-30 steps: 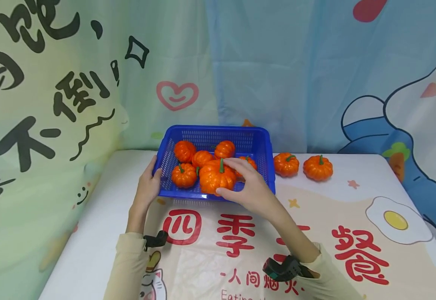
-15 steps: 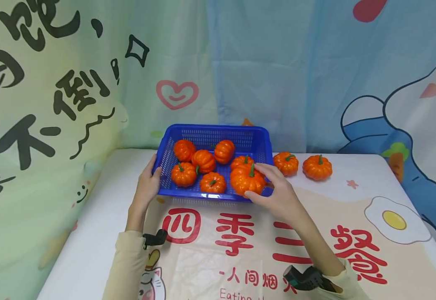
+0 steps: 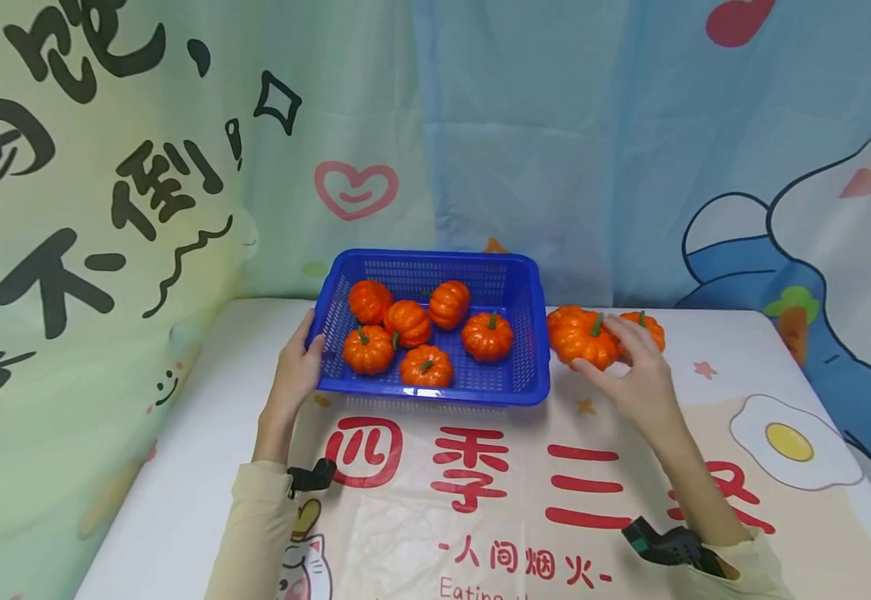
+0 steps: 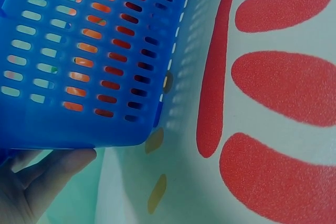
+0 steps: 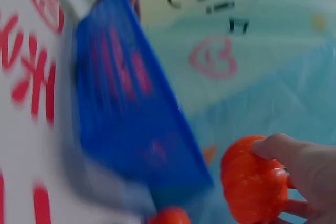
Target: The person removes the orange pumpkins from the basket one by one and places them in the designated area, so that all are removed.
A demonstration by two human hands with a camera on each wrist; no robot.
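One pumpkin [image 3: 583,340] is gripped in the right hand [image 3: 636,379], right of centre in the frame; it has moved from over the basket [image 3: 523,389] to just right of it and is now outside. The left hand [image 3: 302,368] grips the basket's left rim. Six inner pumpkins [image 3: 488,337] lie within; the basket wall separates them from the held one. On the table [image 3: 180,500], a loose pumpkin [image 3: 653,332] is partly hidden by the right hand.

Red characters [image 3: 471,459] on the worktop [image 3: 202,375] read 四季三, a fourth partly hidden. Below runs a smaller line [image 3: 540,562], -人间烟火-, then "Eating" [image 3: 470,588], the rest cut off. The backdrop [image 3: 518,167] bears black lettering [image 3: 52,279], 不倒!, with more characters above and left running out of view.
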